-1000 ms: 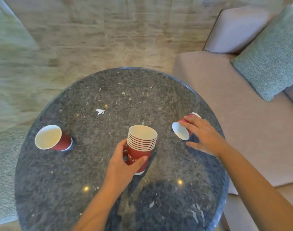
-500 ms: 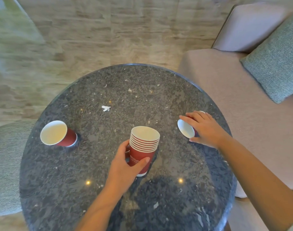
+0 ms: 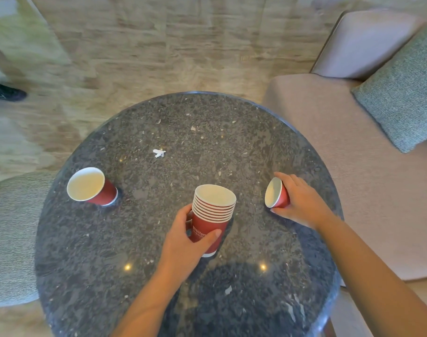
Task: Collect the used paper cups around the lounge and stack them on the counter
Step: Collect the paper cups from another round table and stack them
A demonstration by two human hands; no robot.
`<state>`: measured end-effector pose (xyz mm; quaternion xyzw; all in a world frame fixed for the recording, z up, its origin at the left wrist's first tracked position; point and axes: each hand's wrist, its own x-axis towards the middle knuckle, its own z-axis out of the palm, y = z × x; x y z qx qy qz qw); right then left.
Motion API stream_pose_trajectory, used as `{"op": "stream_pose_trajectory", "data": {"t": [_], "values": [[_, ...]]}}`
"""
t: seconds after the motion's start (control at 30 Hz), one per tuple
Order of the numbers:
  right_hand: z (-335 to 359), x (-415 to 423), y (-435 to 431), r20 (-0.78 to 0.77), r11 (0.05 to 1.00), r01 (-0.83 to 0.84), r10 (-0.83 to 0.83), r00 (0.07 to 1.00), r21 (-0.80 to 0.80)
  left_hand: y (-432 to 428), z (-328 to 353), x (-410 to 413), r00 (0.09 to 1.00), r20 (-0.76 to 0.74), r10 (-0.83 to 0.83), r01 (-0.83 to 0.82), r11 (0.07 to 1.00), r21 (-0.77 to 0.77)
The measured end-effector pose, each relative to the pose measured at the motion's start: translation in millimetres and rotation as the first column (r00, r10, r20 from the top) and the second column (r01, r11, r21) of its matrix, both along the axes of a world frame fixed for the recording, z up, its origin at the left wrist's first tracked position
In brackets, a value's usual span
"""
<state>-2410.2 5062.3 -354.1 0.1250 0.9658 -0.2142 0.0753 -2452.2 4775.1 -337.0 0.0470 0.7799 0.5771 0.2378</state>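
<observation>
Cups lay in a line across the polished, speckled stone tabletop. My left hand gripped the nested stack near the centre, mouth up. My right hand curled round a single tapered red paper cup toward the right edge, its long axis tipped sideways and its white-rimmed mouth facing the stack. Nesting it, I judged, meant swinging it left and upright. A third cup stood toward the left edge.
</observation>
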Motion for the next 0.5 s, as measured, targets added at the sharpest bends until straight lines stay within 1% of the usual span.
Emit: {"op": "stream_pose_trajectory", "data": {"t": [0.1, 0.2, 0.37, 0.5], "values": [[1.5, 5.3, -16.0, -0.076, 0.982, 0.092, -0.106, 0.992, -0.162, -4.2, 2.0, 1.9, 1.0, -0.004, 0.001, -0.001, 1.0, -0.012], [6.2, 9.8, -34.5, -0.127, 0.921, 0.184, -0.239, 0.963, -0.343, -8.9, 4.3, 3.5, 1.0, -0.011, 0.01, -0.01, 1.0, -0.024], [20.0, 17.4, -63.6, -0.172, 0.745, 0.267, -0.454, 0.874, -0.612, -13.5, 6.8, 9.0, 1.0, -0.026, -0.003, 0.002, 1.0, -0.022], [32.2, 15.7, -84.0, -0.197, 0.6, 0.264, -0.591, 0.782, -0.755, -15.3, 7.0, 13.0, 0.999, -0.034, -0.035, 0.035, 0.999, -0.027]]}}
